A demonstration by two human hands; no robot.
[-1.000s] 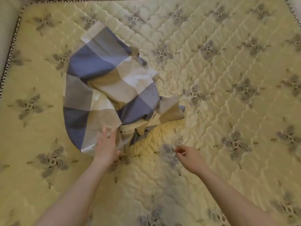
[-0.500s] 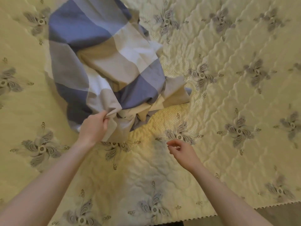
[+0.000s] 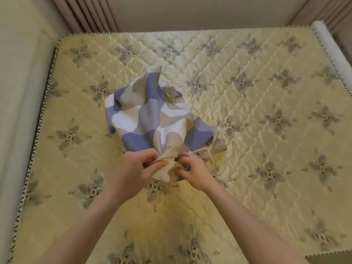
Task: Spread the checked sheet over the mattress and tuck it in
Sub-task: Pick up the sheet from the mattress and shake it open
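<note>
So the checked sheet [image 3: 156,119] is all bunched up in a heap around the middle of the mattress [image 3: 266,168], a bit closer to the left edge than the right one. Nowhere near spread out; it covers only a small patch and the quilted top shows bare on all sides. Both hands are on the near end of the heap. The left hand [image 3: 133,168] has its fingers curled tight around a gathered beige fold, and the right hand [image 3: 194,170] is pinching the same wad of cloth just beside it, so the two hands are almost touching. A curtain [image 3: 85,14] hangs beyond the far left corner.
</note>
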